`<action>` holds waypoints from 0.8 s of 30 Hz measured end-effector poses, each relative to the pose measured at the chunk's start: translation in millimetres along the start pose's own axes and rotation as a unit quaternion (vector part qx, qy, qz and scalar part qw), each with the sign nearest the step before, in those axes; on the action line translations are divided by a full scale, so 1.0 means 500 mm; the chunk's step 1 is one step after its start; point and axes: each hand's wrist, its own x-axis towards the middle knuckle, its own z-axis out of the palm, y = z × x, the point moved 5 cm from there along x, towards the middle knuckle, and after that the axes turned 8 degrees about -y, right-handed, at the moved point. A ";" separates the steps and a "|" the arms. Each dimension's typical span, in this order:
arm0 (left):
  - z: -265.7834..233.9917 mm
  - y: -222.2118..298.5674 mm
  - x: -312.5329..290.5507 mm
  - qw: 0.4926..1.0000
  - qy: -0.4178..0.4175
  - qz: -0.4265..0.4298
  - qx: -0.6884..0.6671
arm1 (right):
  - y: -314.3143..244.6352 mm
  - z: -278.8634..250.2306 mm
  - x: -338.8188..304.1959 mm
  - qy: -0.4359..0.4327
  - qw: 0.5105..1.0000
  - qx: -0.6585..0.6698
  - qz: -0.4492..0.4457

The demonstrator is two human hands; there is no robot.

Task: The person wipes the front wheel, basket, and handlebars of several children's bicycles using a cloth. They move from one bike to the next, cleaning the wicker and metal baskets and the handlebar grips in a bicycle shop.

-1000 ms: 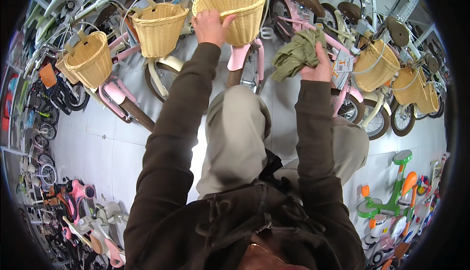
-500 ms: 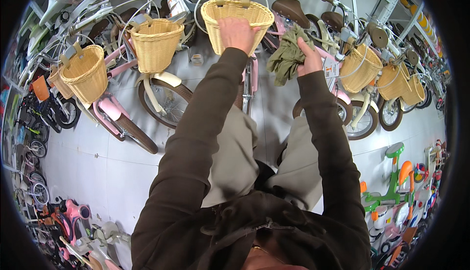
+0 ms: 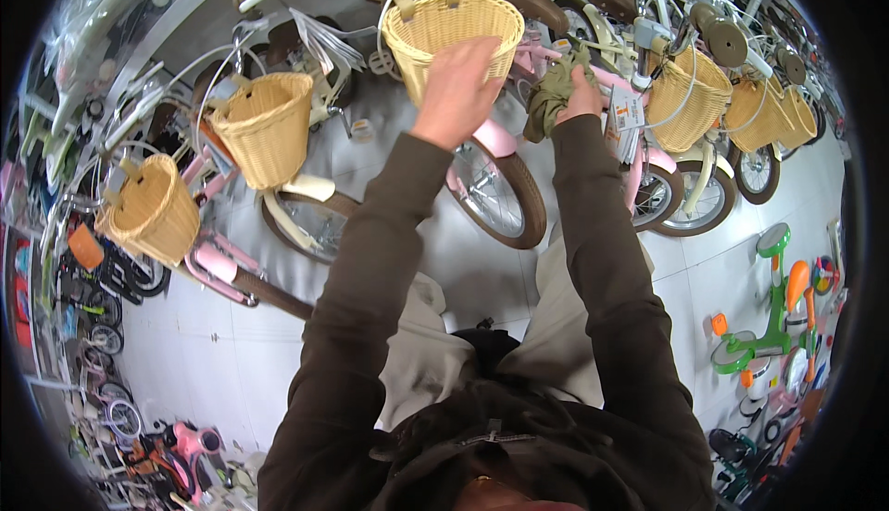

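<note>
In the middle, a light wicker basket [image 3: 417, 34] hangs from the handlebar of a pink bicycle with a brown-tyred front wheel [image 3: 505, 192]. My left hand [image 3: 458, 90] lies over the front of this basket, with its fingers closed over the rim; the fingertips are partly hidden. To the right, my right hand [image 3: 582, 96] is closed on a crumpled olive-green cloth [image 3: 551, 99]. The cloth is beside the pink frame of the neighbouring bicycle, near its hanging paper tags [image 3: 627, 111].
More bicycles with wicker baskets stand on the left [image 3: 264, 131] and right [image 3: 690, 94]. Brown saddles [image 3: 530, 0] are behind. A green ride-on toy [image 3: 769, 317] is at the right on the pale tiled floor [image 3: 264, 363]. Small bikes line the left edge.
The middle bicycle's front wheel now shows farther right, angled outward from under the basket. My left hand still reaches the basket rim. The cloth remains in my right hand, and the view has shifted.
</note>
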 end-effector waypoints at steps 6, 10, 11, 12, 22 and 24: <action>-0.057 -0.080 -0.038 0.990 0.015 -0.077 0.117 | 0.053 0.054 0.057 -0.075 0.997 0.010 0.024; -0.035 -0.101 -0.035 0.994 0.059 -0.077 0.059 | 0.068 0.130 0.017 -0.162 0.984 -0.065 -0.045; -0.037 -0.106 -0.036 0.992 0.087 -0.082 0.038 | 0.065 0.155 -0.006 -0.196 0.971 -0.104 -0.093; -0.038 -0.108 -0.038 0.990 0.111 -0.083 0.015 | 0.057 0.165 -0.043 -0.164 0.937 -0.255 -0.171; -0.060 -0.102 -0.049 0.968 0.193 -0.118 -0.111 | 0.079 0.219 -0.154 -0.063 0.793 -0.470 -0.382; -0.064 -0.091 -0.050 0.974 0.179 -0.090 -0.108 | 0.054 0.205 -0.042 -0.076 0.907 -0.317 -0.268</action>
